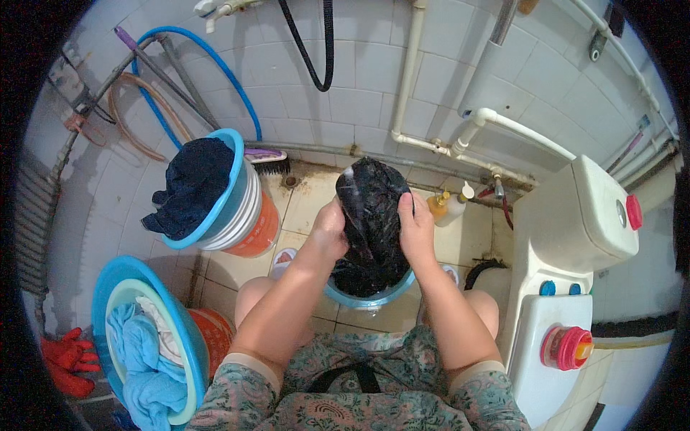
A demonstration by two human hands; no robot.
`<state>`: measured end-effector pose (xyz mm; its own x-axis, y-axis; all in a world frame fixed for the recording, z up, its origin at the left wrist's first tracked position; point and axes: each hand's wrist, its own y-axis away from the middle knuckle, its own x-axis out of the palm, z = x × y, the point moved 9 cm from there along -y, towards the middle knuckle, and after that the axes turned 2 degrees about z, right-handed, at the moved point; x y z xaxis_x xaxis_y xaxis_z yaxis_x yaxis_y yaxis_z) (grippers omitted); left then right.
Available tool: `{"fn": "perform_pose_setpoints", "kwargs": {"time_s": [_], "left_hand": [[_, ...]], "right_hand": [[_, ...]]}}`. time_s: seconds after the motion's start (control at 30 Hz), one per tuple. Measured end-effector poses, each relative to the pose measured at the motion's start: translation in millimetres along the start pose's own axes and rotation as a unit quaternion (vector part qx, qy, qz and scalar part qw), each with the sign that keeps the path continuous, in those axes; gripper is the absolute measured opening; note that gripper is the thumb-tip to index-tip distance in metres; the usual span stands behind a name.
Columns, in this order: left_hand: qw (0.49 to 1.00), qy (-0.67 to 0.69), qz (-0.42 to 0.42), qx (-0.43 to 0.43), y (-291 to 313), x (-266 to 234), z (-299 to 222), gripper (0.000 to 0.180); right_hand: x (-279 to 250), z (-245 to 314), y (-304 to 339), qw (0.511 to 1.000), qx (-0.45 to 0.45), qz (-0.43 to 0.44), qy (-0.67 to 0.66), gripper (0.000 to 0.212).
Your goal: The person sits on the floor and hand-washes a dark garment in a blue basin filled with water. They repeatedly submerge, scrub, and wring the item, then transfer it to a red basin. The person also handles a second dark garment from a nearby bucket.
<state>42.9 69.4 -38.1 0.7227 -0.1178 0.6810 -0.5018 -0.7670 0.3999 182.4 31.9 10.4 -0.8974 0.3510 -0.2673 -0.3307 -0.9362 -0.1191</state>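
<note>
Between my two hands a wet black garment point(369, 208) is held up, its lower part hanging into a light blue basin point(374, 300) on the floor between my feet. My left hand point(330, 228) grips its left edge, and my right hand point(417, 226) grips its right edge. A whitish patch, like suds, shows at the top left of the cloth. What kind of garment it is cannot be made out. The bottom of the basin is hidden under the cloth.
At left, a blue basin point(233, 165) of dark clothes tops a bucket point(251, 226); nearer stands another blue basin point(108, 287) with light blue cloth point(144, 359). Red gloves point(68, 363) lie beside it. Bottles point(453, 205) stand behind; a toilet point(550, 330) is right.
</note>
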Motion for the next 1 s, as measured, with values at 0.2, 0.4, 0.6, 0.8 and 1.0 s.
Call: {"fn": "perform_pose_setpoints", "kwargs": {"time_s": [0.2, 0.4, 0.6, 0.8, 1.0], "left_hand": [[0.997, -0.068, 0.039, 0.03, 1, 11, 12, 0.041], [0.943, -0.29, 0.063, 0.15, 23, 30, -23, 0.043], [0.859, -0.502, -0.007, 0.105, 19, 3, -17, 0.048], [0.924, -0.351, 0.041, -0.145, 12, -11, 42, 0.072], [0.968, -0.057, 0.135, -0.202, 11, 14, 85, 0.083]], "right_hand": [[-3, -15, 7, 0.97, 0.078, -0.035, -0.228, 0.043], [-2, -1, 1, 0.821, 0.178, 0.045, -0.541, 0.046], [-11, -2, -6, 0.808, 0.174, 0.033, -0.562, 0.048], [1, 36, 3, 0.753, 0.142, 0.146, -0.625, 0.051], [-8, 33, 0, 0.764, 0.119, 0.147, -0.617, 0.051]]}}
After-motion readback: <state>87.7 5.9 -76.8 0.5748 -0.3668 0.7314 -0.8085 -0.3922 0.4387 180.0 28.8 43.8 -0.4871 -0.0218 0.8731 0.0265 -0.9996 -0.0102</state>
